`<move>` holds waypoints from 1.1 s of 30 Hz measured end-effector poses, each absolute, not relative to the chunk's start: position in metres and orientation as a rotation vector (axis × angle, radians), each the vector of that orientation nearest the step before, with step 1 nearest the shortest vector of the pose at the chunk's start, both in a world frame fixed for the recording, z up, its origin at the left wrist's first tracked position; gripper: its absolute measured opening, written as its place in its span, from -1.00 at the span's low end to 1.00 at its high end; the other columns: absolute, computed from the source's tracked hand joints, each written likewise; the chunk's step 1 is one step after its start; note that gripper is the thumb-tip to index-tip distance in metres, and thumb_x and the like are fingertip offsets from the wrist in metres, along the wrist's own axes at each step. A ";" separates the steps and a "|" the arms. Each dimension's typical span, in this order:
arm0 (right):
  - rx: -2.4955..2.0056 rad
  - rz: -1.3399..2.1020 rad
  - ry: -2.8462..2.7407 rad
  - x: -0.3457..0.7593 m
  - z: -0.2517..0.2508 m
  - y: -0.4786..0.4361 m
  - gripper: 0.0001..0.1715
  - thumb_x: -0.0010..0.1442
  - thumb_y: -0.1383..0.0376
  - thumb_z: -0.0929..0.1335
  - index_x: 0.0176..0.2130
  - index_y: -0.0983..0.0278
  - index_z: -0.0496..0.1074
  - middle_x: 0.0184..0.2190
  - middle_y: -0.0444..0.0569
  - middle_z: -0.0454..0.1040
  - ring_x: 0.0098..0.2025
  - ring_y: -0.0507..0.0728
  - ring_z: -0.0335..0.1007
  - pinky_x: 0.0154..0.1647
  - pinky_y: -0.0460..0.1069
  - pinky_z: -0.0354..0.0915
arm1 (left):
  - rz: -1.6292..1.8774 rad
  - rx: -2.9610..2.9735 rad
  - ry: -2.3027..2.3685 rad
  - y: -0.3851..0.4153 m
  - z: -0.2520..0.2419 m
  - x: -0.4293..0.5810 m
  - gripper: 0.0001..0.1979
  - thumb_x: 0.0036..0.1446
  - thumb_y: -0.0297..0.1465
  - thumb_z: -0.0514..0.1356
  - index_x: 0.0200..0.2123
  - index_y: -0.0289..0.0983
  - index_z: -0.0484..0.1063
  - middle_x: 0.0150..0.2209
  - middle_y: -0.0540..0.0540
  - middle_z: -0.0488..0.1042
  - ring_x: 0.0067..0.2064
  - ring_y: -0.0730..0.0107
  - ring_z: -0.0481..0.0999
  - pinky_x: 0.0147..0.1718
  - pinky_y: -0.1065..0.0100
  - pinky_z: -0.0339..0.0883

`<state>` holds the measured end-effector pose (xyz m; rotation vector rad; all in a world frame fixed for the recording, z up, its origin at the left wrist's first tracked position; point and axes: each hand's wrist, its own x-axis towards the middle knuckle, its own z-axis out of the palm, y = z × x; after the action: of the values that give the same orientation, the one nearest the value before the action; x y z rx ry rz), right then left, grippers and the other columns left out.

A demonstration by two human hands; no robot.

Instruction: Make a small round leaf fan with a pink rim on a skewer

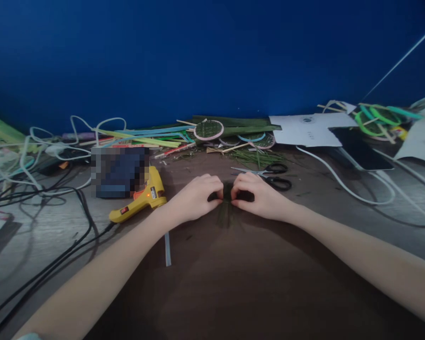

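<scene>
Low over the dark brown table, my left hand (198,196) and my right hand (260,196) face each other, thumbs and fingers pinched. Between their fingertips is a small dark green piece woven from leaf strips (227,192), its loose strip ends fanning toward me. Each hand grips one side of it; its fine detail is blurred. Scissors (274,177) with black handles lie just behind my right hand, blades partly open. A yellow glue gun (145,198) with a lit orange light rests to the left, partly hidden by my left forearm.
Round woven green pieces with coloured rims (208,129), leaf strips and sticks line the back by the blue wall (212,52). A phone (364,150), white card (310,130) and white cables lie right. Tangled cables (62,189) cover the left; a pale strip (167,250) lies nearby.
</scene>
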<state>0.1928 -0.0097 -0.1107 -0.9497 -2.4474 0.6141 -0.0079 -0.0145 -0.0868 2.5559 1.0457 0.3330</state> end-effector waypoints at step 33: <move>-0.516 0.207 -2.466 0.201 -0.115 -0.002 -0.79 0.19 0.35 0.28 -0.39 0.32 0.49 -0.42 0.02 0.48 -0.36 0.10 0.35 -0.32 0.01 0.27 | 0.439 2.499 1.028 -0.013 -0.096 -0.010 -0.91 0.03 -0.52 0.18 -0.47 -0.27 0.32 -0.34 -0.01 0.43 -0.25 0.35 0.39 -0.24 0.33 0.24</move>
<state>0.2011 -0.0017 -0.1152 -0.5162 -2.4659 0.2070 -0.0102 -0.0128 -0.0962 2.4991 1.0278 0.4388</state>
